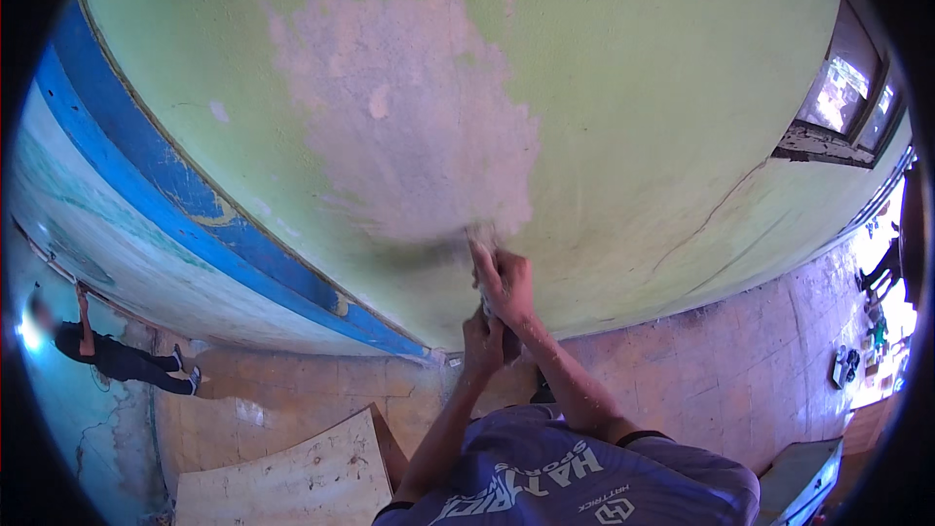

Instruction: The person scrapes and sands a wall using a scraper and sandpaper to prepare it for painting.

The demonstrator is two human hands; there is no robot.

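A green painted wall (613,88) fills the upper view, with a large pale bare patch (416,117) in its paint. My right hand (504,277) grips a scraper-like hand tool (482,234) whose end is at the patch's lower edge; blur hides its exact kind. Just below, my left hand (483,343) is closed around the lower part of the same tool. Pale dust or flakes lie on my right forearm.
A blue door frame (270,256) runs down the left. Another person (124,354) stands beyond it, an arm raised to a wall. A worn board or tabletop (292,478) is at lower left, a window (840,95) at upper right. Tiled floor (701,372) lies below the wall.
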